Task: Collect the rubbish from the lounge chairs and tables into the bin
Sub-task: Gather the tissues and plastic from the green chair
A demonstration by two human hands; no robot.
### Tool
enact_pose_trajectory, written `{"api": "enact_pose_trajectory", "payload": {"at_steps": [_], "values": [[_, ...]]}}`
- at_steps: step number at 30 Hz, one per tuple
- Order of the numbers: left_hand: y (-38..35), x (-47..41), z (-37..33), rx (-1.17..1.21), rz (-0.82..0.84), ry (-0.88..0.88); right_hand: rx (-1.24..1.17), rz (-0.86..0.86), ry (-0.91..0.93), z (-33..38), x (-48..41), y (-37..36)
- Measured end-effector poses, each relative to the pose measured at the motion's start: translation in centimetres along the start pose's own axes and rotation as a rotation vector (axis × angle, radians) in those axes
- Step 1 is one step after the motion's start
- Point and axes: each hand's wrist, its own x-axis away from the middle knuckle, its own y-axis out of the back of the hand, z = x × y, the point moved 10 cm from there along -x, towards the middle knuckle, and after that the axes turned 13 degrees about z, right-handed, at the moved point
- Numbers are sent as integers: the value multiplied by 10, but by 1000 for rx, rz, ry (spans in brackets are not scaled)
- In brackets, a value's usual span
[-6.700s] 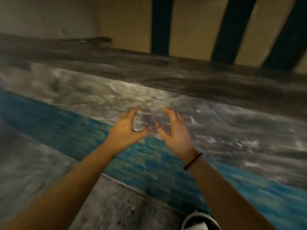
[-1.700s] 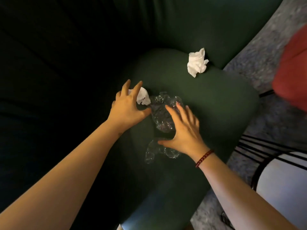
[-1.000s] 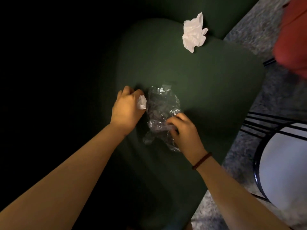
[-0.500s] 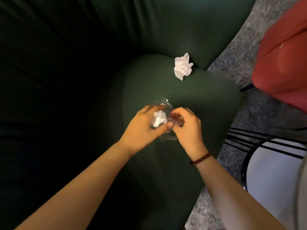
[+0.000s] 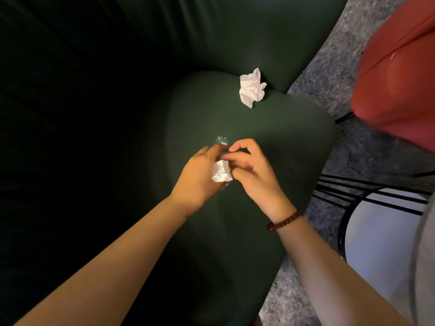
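We're bunching the rubbish over the green chair seat (image 5: pixel 270 142): our left hand (image 5: pixel 200 171) grips a crumpled tissue wad (image 5: pixel 221 172), with crinkly clear plastic film (image 5: pixel 221 140) poking out above its fingers (image 5: pixel 208 152), while the right hand (image 5: pixel 255 171) curls against the wad, and we can't tell if it pinches. We'd squash that springy film tight so it doesn't pop open, then grab the second tissue (image 5: pixel 251 88), soft and rumpled at the seat's back.

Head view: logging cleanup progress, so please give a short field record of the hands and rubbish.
left hand: grips small crumpled white tissue and clear crinkled plastic wrap
right hand: fingers curled against that bundle; grip unclear
on seat: larger crumpled white tissue, at the back of the dark green lounge chair
bin: not in view
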Motion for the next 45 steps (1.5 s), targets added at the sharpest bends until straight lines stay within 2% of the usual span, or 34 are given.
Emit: {"api": "enact_pose_trajectory", "payload": {"at_steps": [3,4,6,9,15,22,27,32,36,45], "values": [[4,3,7,-74,-46,84,417,-153,16,12,5,15],[8,6,7,-78,-73,88,505,-138,5,12,4,15],[17,11,1,-54,-121,44,583,4,-55,4,-1,7],[31,18,-8,36,-166,-33,561,193,-152,-13,-4,-12],[36,24,-12,151,-184,-79,430,-2,-114,-8,-8,-12],[21,19,8,52,-150,20,439,-110,-30,10,2,-3],[9,14,5,68,-66,-20,374,-65,24,23,8,-11],[5,6,12,-72,3,31,326,65,19,18,9,-25],[7,4,18,-188,17,106,493,93,-6,15,-2,-16],[51,-28,9,-31,-137,202,949,-169,9,50,-82,74]]}}
